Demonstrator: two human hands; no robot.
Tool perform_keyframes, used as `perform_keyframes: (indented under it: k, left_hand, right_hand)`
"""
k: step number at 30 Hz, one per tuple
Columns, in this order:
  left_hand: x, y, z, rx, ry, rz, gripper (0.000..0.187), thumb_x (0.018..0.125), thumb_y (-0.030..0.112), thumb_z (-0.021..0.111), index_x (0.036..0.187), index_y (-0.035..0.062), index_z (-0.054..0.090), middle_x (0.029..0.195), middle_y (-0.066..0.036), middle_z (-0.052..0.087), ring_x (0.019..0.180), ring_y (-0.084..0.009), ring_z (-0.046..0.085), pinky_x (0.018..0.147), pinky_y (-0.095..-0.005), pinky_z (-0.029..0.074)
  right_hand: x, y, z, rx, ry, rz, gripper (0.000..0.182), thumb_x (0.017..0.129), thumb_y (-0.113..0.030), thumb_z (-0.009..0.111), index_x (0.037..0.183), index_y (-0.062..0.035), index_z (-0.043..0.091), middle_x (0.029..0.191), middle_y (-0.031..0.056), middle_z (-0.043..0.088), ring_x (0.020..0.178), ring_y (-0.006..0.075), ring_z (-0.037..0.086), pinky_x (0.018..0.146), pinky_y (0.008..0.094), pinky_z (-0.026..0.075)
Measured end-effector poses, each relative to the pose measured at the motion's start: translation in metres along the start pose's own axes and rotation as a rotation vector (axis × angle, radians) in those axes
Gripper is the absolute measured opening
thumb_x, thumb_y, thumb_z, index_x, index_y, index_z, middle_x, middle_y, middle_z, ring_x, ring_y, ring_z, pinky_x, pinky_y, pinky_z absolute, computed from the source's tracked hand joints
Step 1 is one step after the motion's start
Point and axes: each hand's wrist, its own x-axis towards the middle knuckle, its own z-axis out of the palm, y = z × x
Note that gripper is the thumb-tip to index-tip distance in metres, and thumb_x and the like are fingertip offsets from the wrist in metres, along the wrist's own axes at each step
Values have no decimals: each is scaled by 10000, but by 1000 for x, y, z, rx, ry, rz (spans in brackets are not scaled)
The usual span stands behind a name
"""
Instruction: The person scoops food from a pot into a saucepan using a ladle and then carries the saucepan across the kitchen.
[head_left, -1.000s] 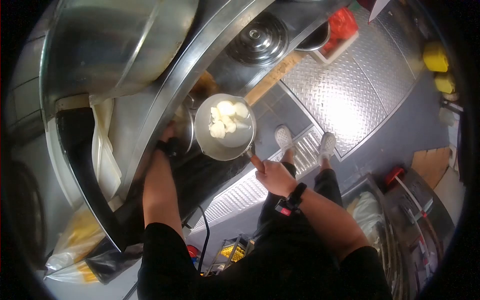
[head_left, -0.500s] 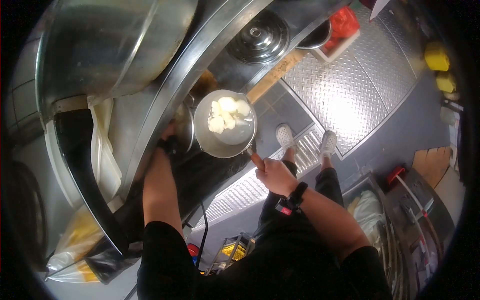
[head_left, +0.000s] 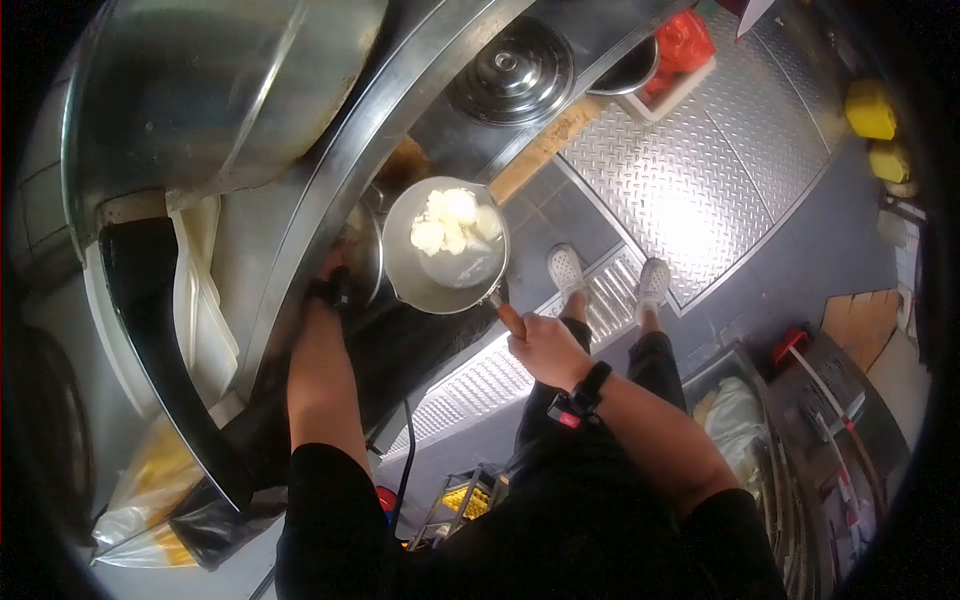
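My right hand is wrapped round the wooden handle of a metal saucepan. Inside the pan, pale yellowish-white chunks lie in some clear liquid. My left hand reaches into the shadow under the curved metal edge, beside a round metal lid or pot. Its fingers are dim and mostly hidden there, so I cannot tell what they hold.
A shiny round lid lies on the steel counter beyond the pan. A large steel vessel stands at the upper left. A white tub with a red bag sits at the back. The floor has tread plate.
The saucepan and my right hand have shifted very slightly to the left. The chunks have moved a little within the pan. My left hand stays under the metal edge.
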Motion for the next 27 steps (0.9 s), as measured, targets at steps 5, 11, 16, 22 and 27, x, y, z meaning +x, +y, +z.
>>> perform_keyframes:
  k: [5,11,16,22,27]
  left_hand:
    - [10,-9,9,-60,139,229,348,958,432,635,1109,123,688,706,4,590,531,-139,561,443,-317,437]
    - [-71,72,35,-364,15,-189,352,966,463,617,1072,132,670,604,12,553,459,-144,526,423,-306,422]
    - [-4,6,12,-354,-183,8,280,971,430,606,962,160,678,613,17,521,476,-131,498,424,-289,395]
    - [-11,15,30,-506,-50,-108,286,973,430,598,993,157,679,630,35,500,441,-120,444,393,-289,367]
    - [-98,96,48,-543,-111,-51,314,1000,448,551,1045,158,662,571,50,426,388,-91,375,351,-264,322]
  right_hand:
    - [1,0,1,-87,49,-30,308,889,-226,587,863,80,555,753,293,643,749,457,659,719,516,540]
    - [3,-4,-4,-108,65,-36,289,884,-211,591,858,75,558,732,287,637,733,463,660,702,521,544]
    - [2,9,-1,-73,62,-81,278,885,-200,585,847,73,558,733,286,639,729,463,659,697,518,546]
    - [2,-2,-9,-64,44,-4,281,884,-202,585,846,74,555,736,299,635,730,460,660,707,513,545]
    - [3,2,-8,-64,41,-5,277,888,-196,577,849,77,556,728,294,628,727,460,656,718,518,540]
